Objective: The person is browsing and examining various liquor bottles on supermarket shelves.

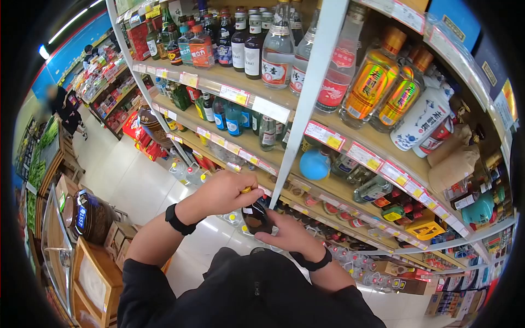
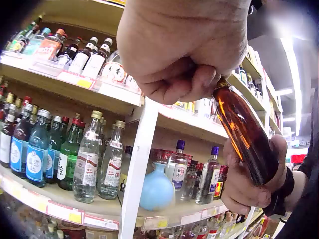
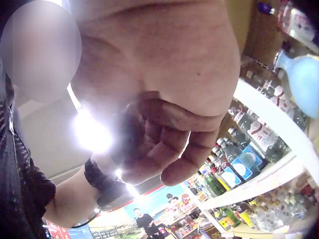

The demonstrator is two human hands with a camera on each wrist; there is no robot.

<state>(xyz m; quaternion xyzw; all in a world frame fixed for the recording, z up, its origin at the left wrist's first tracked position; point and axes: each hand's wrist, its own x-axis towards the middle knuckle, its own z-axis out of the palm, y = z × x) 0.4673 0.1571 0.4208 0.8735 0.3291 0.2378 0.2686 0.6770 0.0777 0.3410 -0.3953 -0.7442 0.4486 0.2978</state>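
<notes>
Both hands are on one dark amber glass bottle [image 1: 255, 218], held in front of the chest. My left hand [image 1: 227, 192] curls over its neck, where a bit of the yellow cap [image 1: 246, 189] shows between the fingers. Lower down, my right hand [image 1: 292, 235] grips the bottle's body from the side. In the left wrist view the amber bottle [image 2: 244, 132] slants, neck toward the left hand [image 2: 184, 50] and base in the right hand [image 2: 244, 186]. From the right wrist, the right hand's palm [image 3: 164, 64] covers most of the bottle.
Shelves of liquor bottles [image 1: 276, 60] stand close ahead, divided by a white upright post [image 1: 306, 104]. A round blue bottle [image 1: 314, 164] sits right of the post. At the left are a big brown jar [image 1: 90, 216] and a wooden-framed bin [image 1: 98, 279]. Another person [image 1: 65, 109] stands down the aisle.
</notes>
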